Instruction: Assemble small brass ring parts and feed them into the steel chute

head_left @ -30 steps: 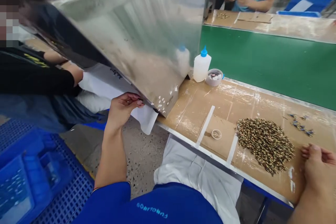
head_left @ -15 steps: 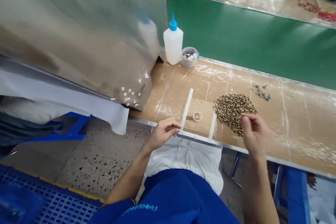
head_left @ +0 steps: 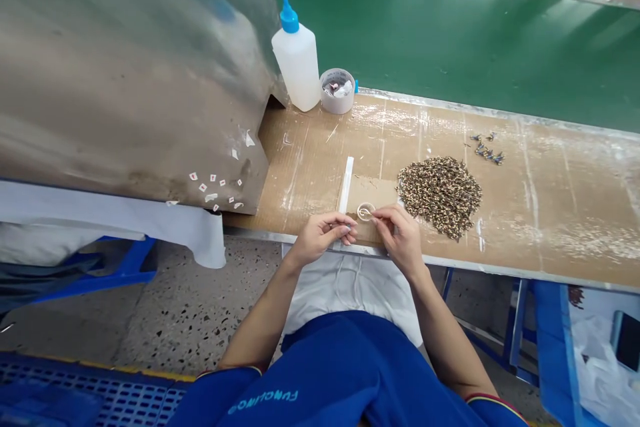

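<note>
My left hand [head_left: 323, 235] rests at the front edge of the cardboard-covered bench [head_left: 550, 213], fingers pinched together on something too small to make out. My right hand [head_left: 400, 235] is beside it, fingertips pinched on a tiny piece right at the small round dish [head_left: 365, 211]. A heap of small brown-and-cream parts [head_left: 440, 193] lies just right of my right hand. A white strip [head_left: 345, 185] is stuck to the cardboard left of the dish.
A white squeeze bottle with a blue cap [head_left: 297, 57] and a small round tub [head_left: 337, 90] stand at the back. A metal panel [head_left: 125, 67] walls off the left. A green conveyor belt [head_left: 450, 27] runs behind. A few dark parts [head_left: 486, 150] lie apart.
The view swung from the left neighbour back to the bench. My left hand left the white sheet and came to the bench edge; my right hand moved from the heap to the dish.
</note>
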`<state>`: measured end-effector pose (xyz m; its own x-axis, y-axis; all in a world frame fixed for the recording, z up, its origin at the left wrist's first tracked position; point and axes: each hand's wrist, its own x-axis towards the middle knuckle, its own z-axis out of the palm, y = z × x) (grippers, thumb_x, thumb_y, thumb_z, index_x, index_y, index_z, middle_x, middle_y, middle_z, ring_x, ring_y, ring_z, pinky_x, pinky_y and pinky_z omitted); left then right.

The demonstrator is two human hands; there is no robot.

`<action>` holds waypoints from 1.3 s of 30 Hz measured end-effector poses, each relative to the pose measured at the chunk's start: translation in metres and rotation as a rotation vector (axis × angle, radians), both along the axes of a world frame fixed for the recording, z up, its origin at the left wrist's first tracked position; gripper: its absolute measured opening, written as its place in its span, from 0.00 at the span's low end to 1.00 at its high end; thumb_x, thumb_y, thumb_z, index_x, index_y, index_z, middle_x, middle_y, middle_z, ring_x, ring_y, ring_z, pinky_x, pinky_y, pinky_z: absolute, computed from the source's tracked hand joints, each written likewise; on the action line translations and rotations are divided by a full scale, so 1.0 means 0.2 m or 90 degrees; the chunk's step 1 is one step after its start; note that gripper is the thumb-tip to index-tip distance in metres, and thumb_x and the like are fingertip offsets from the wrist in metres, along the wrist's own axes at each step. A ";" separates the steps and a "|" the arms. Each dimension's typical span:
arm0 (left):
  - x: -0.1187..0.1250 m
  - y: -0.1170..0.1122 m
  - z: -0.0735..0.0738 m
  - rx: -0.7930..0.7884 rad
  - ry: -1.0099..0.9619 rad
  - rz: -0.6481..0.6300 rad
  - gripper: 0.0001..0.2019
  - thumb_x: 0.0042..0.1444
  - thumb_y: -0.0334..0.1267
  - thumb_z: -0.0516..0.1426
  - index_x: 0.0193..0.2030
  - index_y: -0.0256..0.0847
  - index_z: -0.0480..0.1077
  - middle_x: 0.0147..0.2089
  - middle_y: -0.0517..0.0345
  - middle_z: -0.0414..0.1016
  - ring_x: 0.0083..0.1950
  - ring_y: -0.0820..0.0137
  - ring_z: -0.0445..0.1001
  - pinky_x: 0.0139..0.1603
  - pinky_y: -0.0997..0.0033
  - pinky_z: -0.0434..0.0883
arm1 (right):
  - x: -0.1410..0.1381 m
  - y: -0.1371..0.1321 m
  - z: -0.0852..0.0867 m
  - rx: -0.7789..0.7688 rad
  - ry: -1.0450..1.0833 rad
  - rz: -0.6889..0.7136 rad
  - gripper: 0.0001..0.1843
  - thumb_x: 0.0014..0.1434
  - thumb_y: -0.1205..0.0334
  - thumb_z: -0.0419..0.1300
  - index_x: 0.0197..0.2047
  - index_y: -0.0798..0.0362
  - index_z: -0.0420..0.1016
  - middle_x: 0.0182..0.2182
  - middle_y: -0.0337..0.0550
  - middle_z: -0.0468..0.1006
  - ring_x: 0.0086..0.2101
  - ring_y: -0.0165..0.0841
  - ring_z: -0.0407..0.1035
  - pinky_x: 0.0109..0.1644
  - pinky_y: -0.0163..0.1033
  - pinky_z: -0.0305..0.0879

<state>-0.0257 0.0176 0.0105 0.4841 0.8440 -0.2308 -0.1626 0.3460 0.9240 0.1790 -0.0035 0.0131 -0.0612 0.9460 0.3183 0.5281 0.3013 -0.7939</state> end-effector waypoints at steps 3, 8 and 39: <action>0.00 0.00 0.00 0.004 -0.010 -0.006 0.17 0.55 0.48 0.67 0.40 0.33 0.77 0.34 0.50 0.82 0.32 0.71 0.80 0.34 0.74 0.79 | 0.01 0.02 -0.01 -0.016 0.020 0.013 0.07 0.66 0.63 0.59 0.39 0.48 0.78 0.33 0.42 0.77 0.32 0.33 0.70 0.33 0.38 0.66; 0.02 -0.01 0.00 0.076 0.013 0.011 0.15 0.55 0.46 0.67 0.38 0.33 0.78 0.35 0.51 0.80 0.32 0.73 0.79 0.33 0.77 0.77 | 0.03 0.04 -0.02 -0.053 0.064 0.006 0.05 0.64 0.60 0.62 0.41 0.49 0.79 0.35 0.43 0.78 0.30 0.32 0.69 0.32 0.38 0.67; 0.06 -0.04 -0.01 0.167 0.179 0.027 0.11 0.60 0.42 0.61 0.37 0.34 0.77 0.30 0.57 0.74 0.22 0.78 0.70 0.24 0.80 0.72 | 0.06 0.13 0.05 0.005 -0.102 0.109 0.12 0.67 0.63 0.56 0.37 0.46 0.81 0.41 0.46 0.74 0.37 0.36 0.70 0.43 0.44 0.69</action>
